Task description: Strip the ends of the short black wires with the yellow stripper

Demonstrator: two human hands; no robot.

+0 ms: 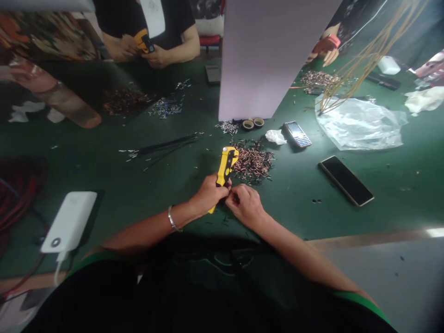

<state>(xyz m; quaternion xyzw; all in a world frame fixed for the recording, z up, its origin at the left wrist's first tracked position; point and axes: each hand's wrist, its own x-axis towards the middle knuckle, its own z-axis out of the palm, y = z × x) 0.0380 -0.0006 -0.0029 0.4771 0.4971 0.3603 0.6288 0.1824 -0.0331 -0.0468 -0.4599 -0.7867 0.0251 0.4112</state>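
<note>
My left hand [208, 192] is closed around a yellow-and-black wire stripper [225, 167], its head pointing away from me. Close beside its fingers, my right hand [245, 203] is pinched shut; whatever it grips is hidden or too small to name. Just beyond both hands lies a pile of short black wire pieces with bare copper ends [255, 162]. A few dark scraps [225, 221] are scattered on the green table under my wrists. To the left rests a bundle of long black wires [166, 147] with bare silvery tips.
A pale upright panel [260, 55] stands ahead, with tape rolls [248, 124] at its foot. Phones [346, 180] and a plastic bag [360, 122] lie right; a white power bank [71, 222] lies left. Across the table, a person's hands [159, 56] hold a similar tool.
</note>
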